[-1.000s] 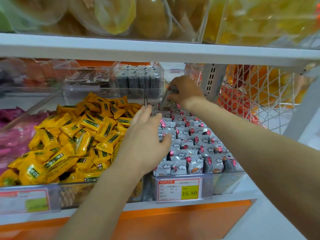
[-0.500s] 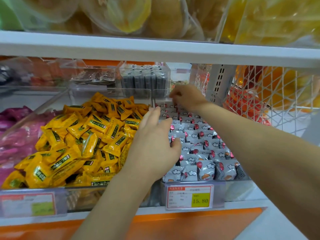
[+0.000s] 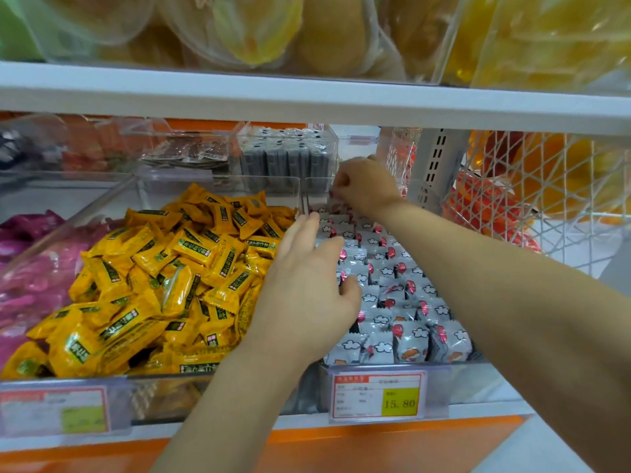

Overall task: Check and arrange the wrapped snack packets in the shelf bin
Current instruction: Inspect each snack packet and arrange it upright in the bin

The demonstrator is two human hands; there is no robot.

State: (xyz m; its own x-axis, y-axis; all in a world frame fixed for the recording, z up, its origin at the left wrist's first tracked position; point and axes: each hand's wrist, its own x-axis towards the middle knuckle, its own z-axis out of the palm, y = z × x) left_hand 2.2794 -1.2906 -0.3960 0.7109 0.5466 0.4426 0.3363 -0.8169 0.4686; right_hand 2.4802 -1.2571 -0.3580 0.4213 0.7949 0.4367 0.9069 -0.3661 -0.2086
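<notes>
Lying in the bin: the white packets [image 3: 403, 302], printed with clouds and red marks, stand in close upright rows that fill the clear shelf bin [image 3: 473, 380] from the front wall to the back.
Right hand: the right hand [image 3: 367, 187] is at the far back row with its fingers curled down among the packets. The tips are hidden, so I cannot tell whether it pinches one or only presses on it.
Left hand: the left hand [image 3: 307, 295] lies flat and wide along the left edge of the rows, beside the clear divider [image 3: 303, 203]. Its fingers are straight and together, its thumb is spread onto the packets, and it holds nothing.
Change: a second ago the right hand was lifted a little above the back row, with something pale in its fingers. It has since come down onto that row. The left hand has kept its place against the left side and only eased slightly deeper.
Meaning: the back row is probably being tucked in while the left hand braces the rows. The bin already looks orderly, so the arranging seems close to done.
Price tag: the price tag [image 3: 379, 396] on the bin's front reads 15.80.
Neighbours: yellow packets [image 3: 164, 278] are heaped loosely in the next bin to the left, with pink packets [image 3: 30, 278] beyond them. A wire basket [image 3: 546, 199] stands to the right.
</notes>
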